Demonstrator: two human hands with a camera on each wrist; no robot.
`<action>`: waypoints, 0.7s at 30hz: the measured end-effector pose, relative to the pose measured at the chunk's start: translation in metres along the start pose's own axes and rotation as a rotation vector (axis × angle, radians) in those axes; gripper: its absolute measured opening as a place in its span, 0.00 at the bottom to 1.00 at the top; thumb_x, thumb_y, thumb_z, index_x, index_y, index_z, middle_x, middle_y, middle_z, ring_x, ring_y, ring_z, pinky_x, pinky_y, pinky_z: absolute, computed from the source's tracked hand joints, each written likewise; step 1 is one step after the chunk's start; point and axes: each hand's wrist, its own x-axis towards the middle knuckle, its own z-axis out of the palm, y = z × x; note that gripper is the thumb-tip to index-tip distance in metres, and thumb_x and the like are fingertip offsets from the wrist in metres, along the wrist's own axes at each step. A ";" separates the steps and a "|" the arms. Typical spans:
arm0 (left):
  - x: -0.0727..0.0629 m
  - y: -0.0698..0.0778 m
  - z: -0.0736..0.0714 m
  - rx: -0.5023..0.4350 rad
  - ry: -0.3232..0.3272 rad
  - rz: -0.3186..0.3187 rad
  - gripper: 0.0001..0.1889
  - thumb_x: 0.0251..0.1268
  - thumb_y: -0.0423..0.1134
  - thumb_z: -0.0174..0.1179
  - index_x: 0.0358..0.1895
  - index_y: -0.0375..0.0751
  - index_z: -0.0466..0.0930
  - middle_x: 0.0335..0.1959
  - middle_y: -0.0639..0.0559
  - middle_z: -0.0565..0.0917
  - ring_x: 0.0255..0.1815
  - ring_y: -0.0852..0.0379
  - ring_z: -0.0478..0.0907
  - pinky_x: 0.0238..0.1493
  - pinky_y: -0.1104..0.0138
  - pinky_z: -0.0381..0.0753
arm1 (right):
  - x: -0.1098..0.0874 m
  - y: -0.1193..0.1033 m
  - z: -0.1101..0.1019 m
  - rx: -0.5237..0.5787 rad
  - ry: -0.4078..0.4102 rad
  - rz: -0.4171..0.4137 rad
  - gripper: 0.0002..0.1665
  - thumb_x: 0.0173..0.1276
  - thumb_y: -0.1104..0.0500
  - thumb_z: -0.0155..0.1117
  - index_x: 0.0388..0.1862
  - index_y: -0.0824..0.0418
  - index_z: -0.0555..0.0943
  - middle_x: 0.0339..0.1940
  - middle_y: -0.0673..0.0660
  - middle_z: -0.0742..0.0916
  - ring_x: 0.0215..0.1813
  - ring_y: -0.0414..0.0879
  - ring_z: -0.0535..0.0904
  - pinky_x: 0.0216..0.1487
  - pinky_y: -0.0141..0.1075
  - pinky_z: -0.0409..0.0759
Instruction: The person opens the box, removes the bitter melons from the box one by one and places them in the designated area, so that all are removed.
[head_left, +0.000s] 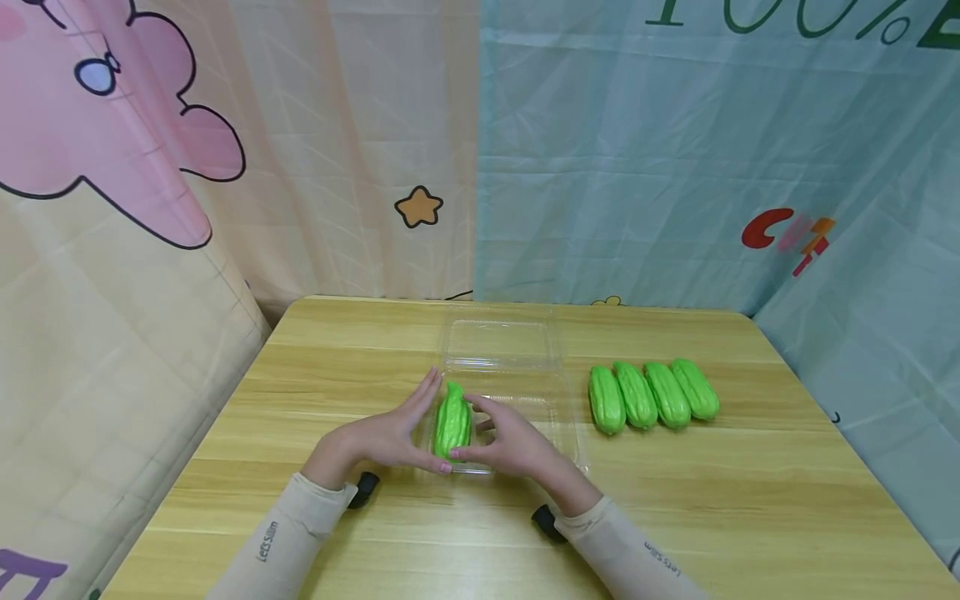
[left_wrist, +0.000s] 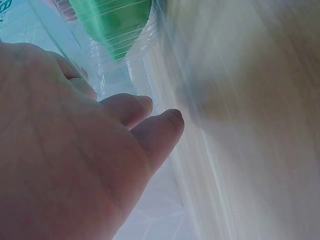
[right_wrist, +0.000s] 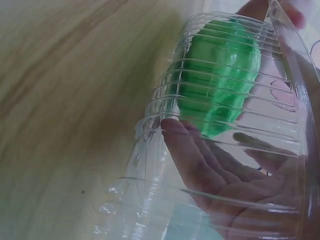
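Observation:
A green bitter melon (head_left: 452, 425) lies upright in view along the left side of a clear plastic clamshell box (head_left: 540, 408). Its lid (head_left: 498, 340) is folded back toward the far table edge. My left hand (head_left: 386, 433) is at the box's left side, fingers spread and mostly straight, holding nothing. Over the box, my right hand (head_left: 513, 437) has its index fingertip near the melon's far end and its thumb near the close end. Through the clear wall in the right wrist view, the right fingers (right_wrist: 200, 165) reach to the melon's tip.
Several more bitter melons (head_left: 652, 396) lie side by side on the wooden table (head_left: 712, 508), right of the box. Printed curtains (head_left: 360, 150) hang behind the table and along its sides.

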 end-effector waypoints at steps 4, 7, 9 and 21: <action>-0.001 0.001 0.000 0.001 -0.003 0.001 0.71 0.53 0.62 0.73 0.80 0.47 0.20 0.78 0.58 0.17 0.80 0.43 0.28 0.75 0.44 0.49 | 0.000 -0.001 0.000 -0.002 0.000 0.002 0.50 0.62 0.47 0.77 0.78 0.60 0.64 0.71 0.61 0.75 0.59 0.60 0.81 0.55 0.51 0.82; -0.001 0.001 0.000 -0.002 -0.003 0.001 0.71 0.53 0.62 0.73 0.80 0.47 0.20 0.78 0.58 0.17 0.80 0.43 0.27 0.75 0.44 0.49 | -0.001 -0.001 -0.001 0.001 -0.001 0.004 0.50 0.62 0.47 0.77 0.78 0.59 0.64 0.70 0.60 0.76 0.58 0.59 0.81 0.55 0.50 0.82; -0.001 0.001 0.000 -0.002 -0.003 0.001 0.71 0.54 0.62 0.73 0.80 0.48 0.20 0.78 0.58 0.17 0.80 0.43 0.27 0.75 0.43 0.49 | -0.001 0.000 -0.001 0.005 -0.003 0.007 0.50 0.62 0.47 0.77 0.78 0.59 0.64 0.70 0.60 0.76 0.58 0.59 0.81 0.55 0.50 0.82; -0.001 0.001 0.000 0.003 -0.002 0.001 0.71 0.54 0.63 0.72 0.80 0.46 0.20 0.78 0.58 0.17 0.80 0.43 0.28 0.75 0.45 0.49 | 0.002 0.002 0.001 -0.052 -0.042 -0.055 0.47 0.64 0.47 0.75 0.77 0.60 0.66 0.72 0.61 0.74 0.54 0.57 0.84 0.54 0.41 0.83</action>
